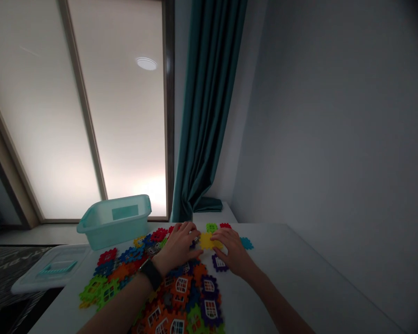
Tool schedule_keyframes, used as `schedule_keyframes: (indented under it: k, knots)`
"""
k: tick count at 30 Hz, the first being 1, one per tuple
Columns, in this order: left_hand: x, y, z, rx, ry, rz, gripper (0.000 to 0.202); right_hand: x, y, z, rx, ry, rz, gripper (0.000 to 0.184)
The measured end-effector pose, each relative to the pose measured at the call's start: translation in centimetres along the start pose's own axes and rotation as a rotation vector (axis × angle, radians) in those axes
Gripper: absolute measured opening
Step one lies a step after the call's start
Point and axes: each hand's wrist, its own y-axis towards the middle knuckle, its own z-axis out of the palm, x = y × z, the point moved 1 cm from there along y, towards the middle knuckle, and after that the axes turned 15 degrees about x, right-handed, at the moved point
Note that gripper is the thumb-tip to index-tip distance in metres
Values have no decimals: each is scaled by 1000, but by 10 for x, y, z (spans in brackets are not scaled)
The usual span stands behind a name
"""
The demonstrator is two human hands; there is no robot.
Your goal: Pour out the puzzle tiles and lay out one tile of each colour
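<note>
A spread of coloured plastic interlocking tiles [181, 297] with window shapes covers the near left of a white table [299, 278]. My left hand [179, 243], with a dark watch on the wrist, lies over the far end of the tiles, its fingers curled down onto them. My right hand [230, 250] rests beside it, fingertips pressing the edge of a yellow tile [206, 240] that lies between both hands. A purple tile [218, 263] sits under my right palm. Loose green [212, 227], red [225, 226] and teal [246, 243] tiles lie just beyond.
A pale teal plastic bin [114, 220] stands at the table's far left corner, with its lid [52, 271] beside it lower left. A dark green curtain [209, 116] hangs behind, next to a bright window. A grey wall runs along the right side.
</note>
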Motion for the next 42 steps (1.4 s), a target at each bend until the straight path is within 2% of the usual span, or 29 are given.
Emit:
schedule_keyframes:
  k: [7, 15, 28, 42]
  knots:
    - [9, 40, 16, 127, -29, -2, 30, -41, -2, 8, 92, 17, 60, 25]
    - [15, 65, 43, 192, -38, -37, 29, -66, -8, 24, 136, 15, 92, 27]
    - [16, 75, 56, 278, -37, -54, 28, -74, -10, 33, 172, 21, 103, 25]
    - [16, 76, 59, 335, -22, -69, 28, -80, -8, 35, 316, 85, 176, 25]
